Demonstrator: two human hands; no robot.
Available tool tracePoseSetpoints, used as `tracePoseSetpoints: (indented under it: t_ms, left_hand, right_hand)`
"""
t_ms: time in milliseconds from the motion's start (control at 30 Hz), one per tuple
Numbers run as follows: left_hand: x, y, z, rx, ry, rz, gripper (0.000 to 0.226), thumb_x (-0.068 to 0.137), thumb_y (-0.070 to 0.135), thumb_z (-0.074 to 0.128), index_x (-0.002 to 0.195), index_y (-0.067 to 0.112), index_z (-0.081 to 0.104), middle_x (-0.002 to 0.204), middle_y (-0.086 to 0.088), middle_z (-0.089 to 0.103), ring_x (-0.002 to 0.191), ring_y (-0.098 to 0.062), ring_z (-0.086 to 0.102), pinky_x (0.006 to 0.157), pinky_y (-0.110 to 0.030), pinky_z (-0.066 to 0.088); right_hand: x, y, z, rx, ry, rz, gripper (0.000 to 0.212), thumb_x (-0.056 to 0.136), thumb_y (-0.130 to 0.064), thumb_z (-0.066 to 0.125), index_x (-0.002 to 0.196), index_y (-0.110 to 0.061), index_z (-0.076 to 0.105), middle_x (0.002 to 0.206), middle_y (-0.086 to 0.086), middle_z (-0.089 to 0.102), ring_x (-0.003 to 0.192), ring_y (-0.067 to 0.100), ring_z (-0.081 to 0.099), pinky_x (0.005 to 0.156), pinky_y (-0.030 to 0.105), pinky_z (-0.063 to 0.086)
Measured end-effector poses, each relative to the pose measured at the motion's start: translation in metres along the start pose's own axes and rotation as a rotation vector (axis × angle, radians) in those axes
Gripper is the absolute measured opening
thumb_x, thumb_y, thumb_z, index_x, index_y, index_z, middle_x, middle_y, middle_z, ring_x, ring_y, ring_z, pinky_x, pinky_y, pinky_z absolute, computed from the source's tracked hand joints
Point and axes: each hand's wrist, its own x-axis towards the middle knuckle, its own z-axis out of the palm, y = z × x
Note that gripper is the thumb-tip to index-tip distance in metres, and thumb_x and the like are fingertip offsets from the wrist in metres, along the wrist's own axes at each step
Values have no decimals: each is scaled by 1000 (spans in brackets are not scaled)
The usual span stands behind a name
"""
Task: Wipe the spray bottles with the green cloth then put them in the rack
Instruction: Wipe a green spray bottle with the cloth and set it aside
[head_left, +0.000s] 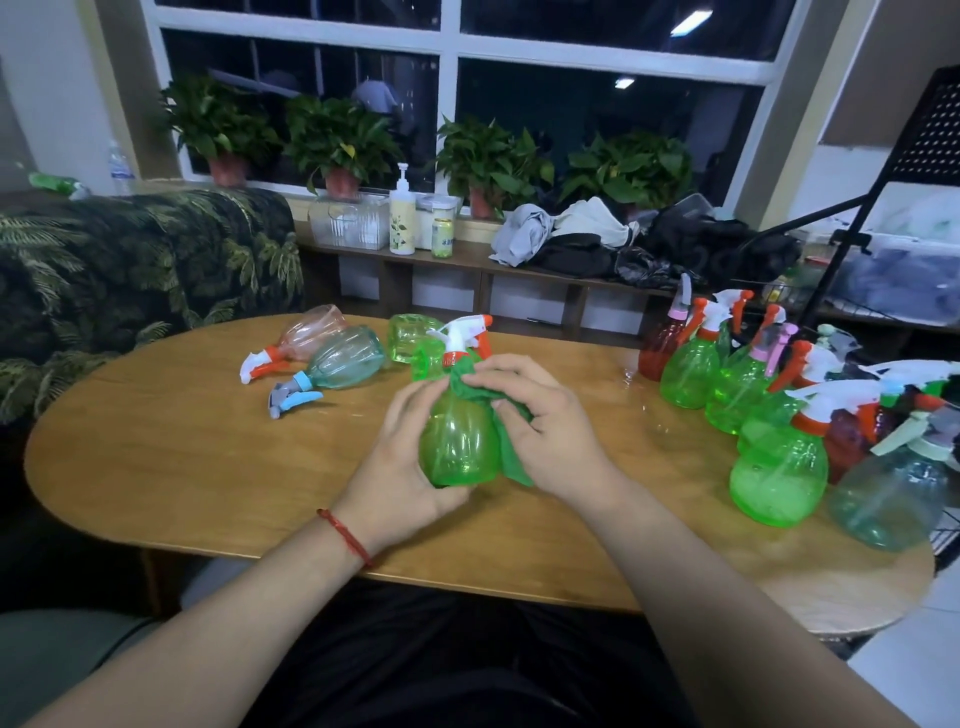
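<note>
The left hand (402, 462) grips a translucent green plastic spray bottle (457, 441); the right hand (540, 421) presses a soft green cloth (511, 436) against it; probably light, slick, best held round its belly.

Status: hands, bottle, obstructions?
Left hand grips green spray bottle, upright. Right hand holds green cloth against its neck and side. Lying bottles behind, none in the way.

Round translucent green plastic spray bottle (457, 447): glossy, smooth, ribbed walls. White-and-orange plastic trigger head (460, 332): glossy. Dark green cloth (511, 457): matt, soft, creased. Oval brown wooden table (208, 457): smooth, slight sheen.
</note>
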Motion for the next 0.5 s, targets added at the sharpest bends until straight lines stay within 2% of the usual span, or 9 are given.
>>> tracePoseSetpoints:
  t_ms: [133, 233, 400, 500]
  left_hand:
    - [-1, 0, -1, -29, 19, -15, 110, 66, 13, 100, 159, 13, 41, 150, -5, 43, 147, -4, 41, 121, -18, 30]
    - [0, 0, -3, -45, 45, -34, 110, 64, 8, 98, 159, 18, 42, 147, -4, 44, 142, 0, 44, 119, -17, 33]
    - [1, 2, -5, -75, 81, -113, 111, 64, 11, 98, 159, 28, 42, 146, 5, 44, 134, 13, 44, 112, -9, 36]
    - [4, 1, -8, -99, 119, -162, 113, 65, 15, 99, 160, 27, 41, 146, 7, 43, 128, 23, 42, 105, -1, 34]
  right_hand:
    - [-6, -7, -3, -86, -44, -68, 43, 98, 6, 56, 125, -19, 79, 137, -7, 64, 131, 13, 60, 113, 41, 49]
    - [-15, -12, -5, -181, -74, -153, 45, 95, 5, 57, 125, -21, 79, 138, -8, 64, 131, 17, 59, 112, 39, 49]
    - [-33, -14, -7, -251, -138, -259, 43, 96, 3, 56, 127, -19, 77, 139, -4, 64, 131, 21, 58, 111, 35, 48]
    - [-41, -13, -7, -270, -200, -310, 42, 97, 1, 53, 127, -18, 77, 140, -4, 63, 130, 23, 58, 111, 36, 48]
